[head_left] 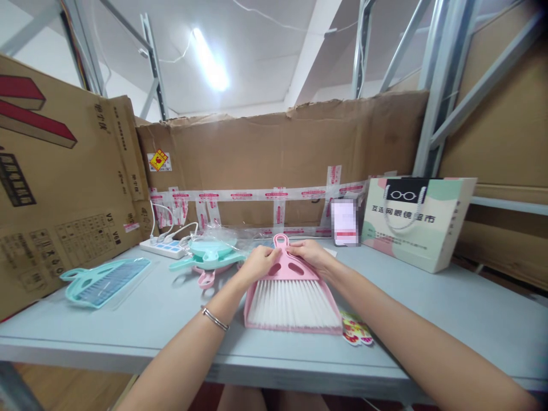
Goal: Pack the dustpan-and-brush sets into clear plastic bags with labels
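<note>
A pink hand brush (pixel 295 302) with white bristles lies nested in a pink dustpan (pixel 249 311), its bristles toward me. My left hand (pixel 261 261) is closed on the left shoulder of the set, thumb on top near the handle. On the opposite side my right hand (pixel 311 255) grips it by the handle's base. The looped end of the handle sticks out beyond both hands. A colourful card (pixel 357 330) lies at the dustpan's right corner. The undersides of both hands are hidden, so I cannot tell which piece each finger touches.
A wrapped turquoise brush set (pixel 105 282) lies left. Stacked turquoise dustpans (pixel 212 251) sit behind my left hand near a power strip (pixel 162 248). A phone (pixel 345 222) and a paper bag (pixel 415 222) stand at right. Cardboard (pixel 265 148) walls the back of the table (pixel 180 337).
</note>
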Demonstrator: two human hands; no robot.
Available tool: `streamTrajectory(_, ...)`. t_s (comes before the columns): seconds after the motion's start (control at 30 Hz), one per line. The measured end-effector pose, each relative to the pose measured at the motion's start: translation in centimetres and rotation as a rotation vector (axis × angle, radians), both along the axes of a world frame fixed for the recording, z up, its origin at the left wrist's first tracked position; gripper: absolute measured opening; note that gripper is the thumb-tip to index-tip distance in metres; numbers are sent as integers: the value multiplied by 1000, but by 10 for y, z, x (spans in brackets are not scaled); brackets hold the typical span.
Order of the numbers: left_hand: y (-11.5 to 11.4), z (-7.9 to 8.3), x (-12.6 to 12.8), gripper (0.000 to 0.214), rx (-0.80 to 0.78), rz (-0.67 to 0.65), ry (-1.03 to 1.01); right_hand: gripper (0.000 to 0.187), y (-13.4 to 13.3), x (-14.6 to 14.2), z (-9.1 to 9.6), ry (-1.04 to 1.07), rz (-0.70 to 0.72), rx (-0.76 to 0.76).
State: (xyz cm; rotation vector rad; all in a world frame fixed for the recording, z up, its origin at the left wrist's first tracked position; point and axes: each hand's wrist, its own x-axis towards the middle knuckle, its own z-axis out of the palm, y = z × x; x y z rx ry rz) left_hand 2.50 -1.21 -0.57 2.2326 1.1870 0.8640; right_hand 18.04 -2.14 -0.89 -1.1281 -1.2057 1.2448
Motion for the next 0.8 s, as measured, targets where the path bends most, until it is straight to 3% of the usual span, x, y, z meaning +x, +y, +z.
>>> streamTrajectory(0.17, 4, -1, -2, 42, -28, 18, -58, 13, 5, 6, 1, -24, 106, 51)
streamTrajectory(0.23, 5, 0, -6, 44, -51, 38, -111, 17, 11, 26, 5, -177, -5, 134)
streamTrajectory(0.33, 9, 3, -17, 46, -92, 94, -214, 22, 20, 71, 5, -591, -376, 226)
streamTrajectory(0.4, 11, 6, -26, 46, -122, 126, -298, 34, 22, 95, 0, -874, -487, 103)
streamTrajectory(0.5, 15, 9, -35, 47, -156, 165, -416, 48, 20, 104, -10, -1111, -309, -51)
streamTrajectory(0.6, 17, 8, -36, 48, -163, 175, -486, 42, 19, 89, -15, -1194, -155, -73)
streamTrajectory(0.7, 18, 6, -35, 46, -172, 160, -510, 25, 21, 80, -16, -1120, -166, -72)
streamTrajectory(0.8, 21, 4, -36, 46, -180, 167, -524, 16, 25, 86, -15, -1037, -282, -5)
